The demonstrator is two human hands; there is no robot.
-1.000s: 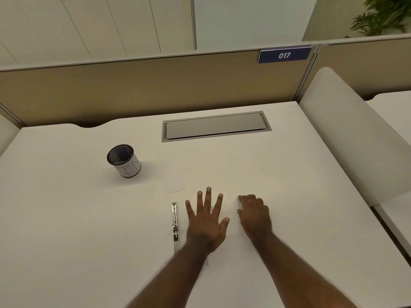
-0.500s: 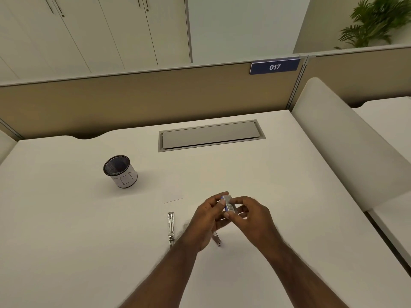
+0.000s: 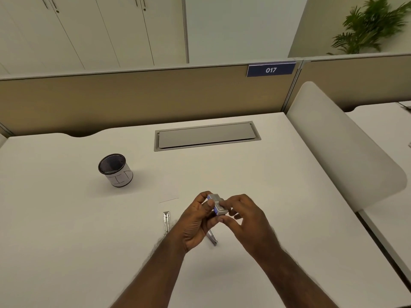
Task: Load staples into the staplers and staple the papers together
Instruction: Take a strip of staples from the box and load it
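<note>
White laminate covers the counter (image 3: 289,218) where a person, seen from the head-worn camera, works with both hands raised just above the surface near its front middle. The left hand (image 3: 195,221) grips a small staple box (image 3: 216,204), grey with a blue edge and a barcode on one face, its thumb lying across the box's near side and its fingers (image 3: 203,195) curled round the far side. The right hand (image 3: 246,218) meets the box from the other side, its fingertips (image 3: 224,204) pinching the box's right end while the remaining fingers curl loosely below.

On the counter directly under the hands lies a silver stapler (image 3: 211,237), mostly hidden, only its near end showing between the two wrists. A second silver stapler (image 3: 166,222) lies flat just left of the left hand, its length pointing away from the person. Just beyond it, the thin edge of a white paper sheet (image 3: 169,200) shows faintly against the counter.

Farther back on the left stands a black mesh pen cup (image 3: 115,170) wrapped in white paper with pen marks. A grey cable hatch (image 3: 206,136) is set into the counter toward the tan partition (image 3: 133,98), which carries a blue sign (image 3: 270,70) reading 017. A white divider panel (image 3: 340,147) borders the counter's right side, and a green plant (image 3: 369,25) stands beyond the partition.
</note>
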